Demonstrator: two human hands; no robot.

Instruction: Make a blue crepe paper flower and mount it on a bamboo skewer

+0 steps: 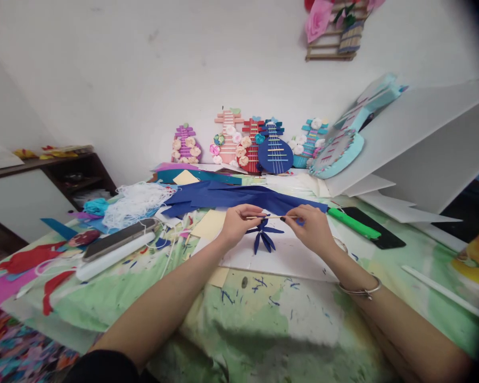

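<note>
In front of me my left hand (241,224) pinches one end of a thin wooden stick (274,217). My right hand (312,227) is closed on the other end, so the stick lies level between them. A bit of dark blue material (299,221) shows at the right fingers; I cannot tell whether it is wrapped on the stick. Just below, a dark blue flower (265,240) with narrow pointed petals spreads over a white board (239,259). The hands partly cover its upper petals.
Behind the board lies a dark blue sheet (231,196). A green-handled cutter (354,223) rests at right near a black slab (389,236). White yarn (138,206) and a phone (120,239) are at left. Several lute-shaped crafts, one a round blue lute (275,151), stand along the wall.
</note>
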